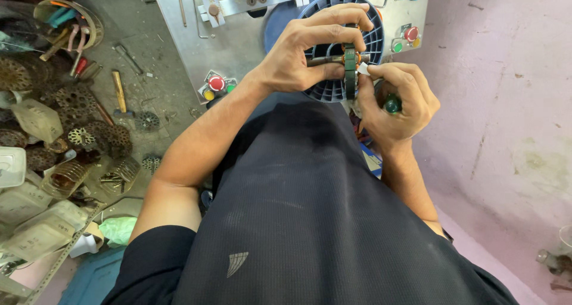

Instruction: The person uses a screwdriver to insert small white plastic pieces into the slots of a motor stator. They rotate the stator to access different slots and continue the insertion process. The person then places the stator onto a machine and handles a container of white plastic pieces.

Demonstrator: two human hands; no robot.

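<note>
Left hand grips a small motor rotor by its shaft, fingers curled over the top, at 12 o'clock of the view. Right hand, at 4 o'clock from the rotor, holds a green-handled tool, fingers closed around it. Behind the rotor sits a blue ribbed spool on a metal panel. A hammer lies at 9 o'clock.

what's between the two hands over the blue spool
In the head view, a small motor rotor on a metal shaft sits between the left hand and right hand, over the blue spool.
</note>
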